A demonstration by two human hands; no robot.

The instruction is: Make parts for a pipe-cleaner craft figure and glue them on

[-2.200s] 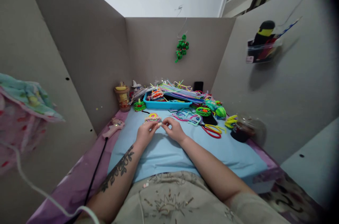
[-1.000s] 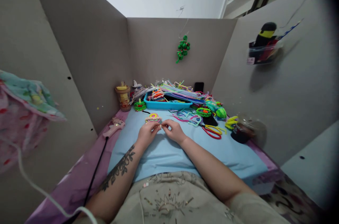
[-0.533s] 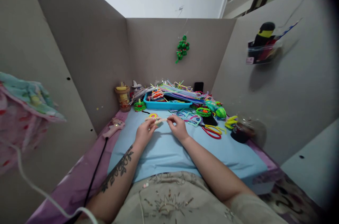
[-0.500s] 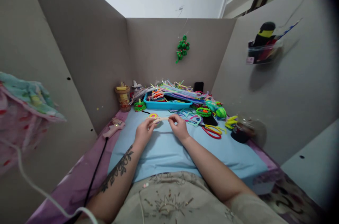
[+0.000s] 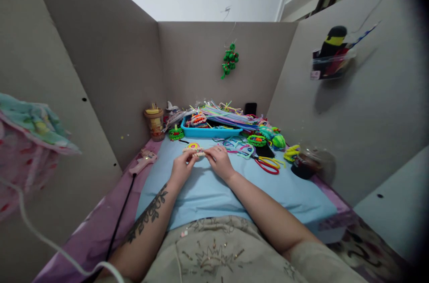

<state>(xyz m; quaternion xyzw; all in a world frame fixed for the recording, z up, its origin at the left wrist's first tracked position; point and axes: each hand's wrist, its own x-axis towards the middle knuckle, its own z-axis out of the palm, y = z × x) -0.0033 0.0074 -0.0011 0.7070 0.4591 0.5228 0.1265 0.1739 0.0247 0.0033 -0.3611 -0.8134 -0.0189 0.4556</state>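
Between my hands is a small cream-coloured piece of bent pipe cleaner (image 5: 200, 154), held a little above the blue cloth (image 5: 204, 189). My left hand (image 5: 181, 169) pinches its left part between thumb and fingers. At its right end, my right hand (image 5: 220, 163) is closed on it with the fingertips. The fingers hide part of its shape. Just behind it shows a yellow and pink ring-like piece (image 5: 193, 145); whether the two are joined I cannot tell. Loose pastel pipe cleaners (image 5: 239, 147) lie beyond my right hand.
A blue tray (image 5: 211, 133) heaped with pipe cleaners stands at the back. Red-handled scissors (image 5: 268, 169) lie to the right, near a dark jar (image 5: 303, 169). On the left are a pink glue gun (image 5: 142, 163) with a black cord and a lidded cup (image 5: 156, 124).
My right hand has moved left, closer to my left hand. The cream strand stretched straight between them is now drawn in against the piece.
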